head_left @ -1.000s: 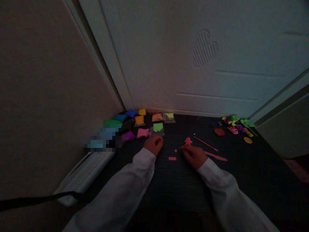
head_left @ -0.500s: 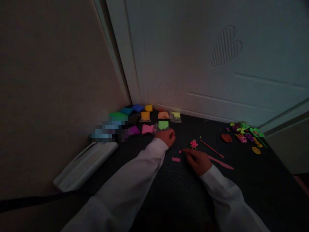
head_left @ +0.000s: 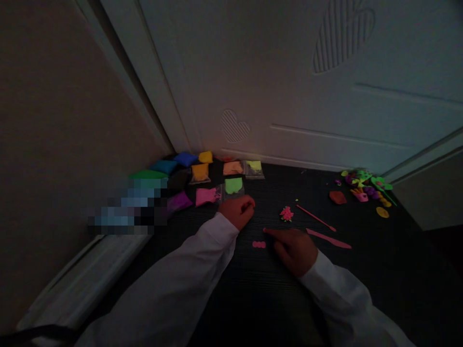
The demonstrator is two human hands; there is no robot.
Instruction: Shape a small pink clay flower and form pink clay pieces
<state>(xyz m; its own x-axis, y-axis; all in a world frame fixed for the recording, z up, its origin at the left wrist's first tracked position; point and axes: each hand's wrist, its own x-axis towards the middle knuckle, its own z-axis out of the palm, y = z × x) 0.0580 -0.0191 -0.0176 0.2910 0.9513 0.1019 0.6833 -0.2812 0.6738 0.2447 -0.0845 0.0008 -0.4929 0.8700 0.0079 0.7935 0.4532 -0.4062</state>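
Note:
My right hand (head_left: 295, 249) reaches over the dark table with its index finger stretched out. The fingertip presses on a small pink clay dot (head_left: 264, 230), and the thumb is held apart below. Just left of that hand lies a short row of joined flat pink clay discs (head_left: 259, 245). My left hand (head_left: 237, 212) rests with curled fingers near a bag of light green clay (head_left: 234, 185); whatever is in its fingers, if anything, is hidden. Beyond the right hand sits a pink clay flower (head_left: 287, 214) with greenish tips.
A thin pink stick tool (head_left: 316, 218) and a pink clay knife (head_left: 329, 238) lie right of the flower. Farther right are a reddish-brown lump (head_left: 337, 197) and a pile of coloured clay pieces (head_left: 365, 185). Bags of coloured clay (head_left: 207, 195) stand at the back left, near a white door (head_left: 289, 86).
My right index fingertip has moved onto the small pink dot, which it was just beside before. My left hand stays curled. The view has shifted slightly.

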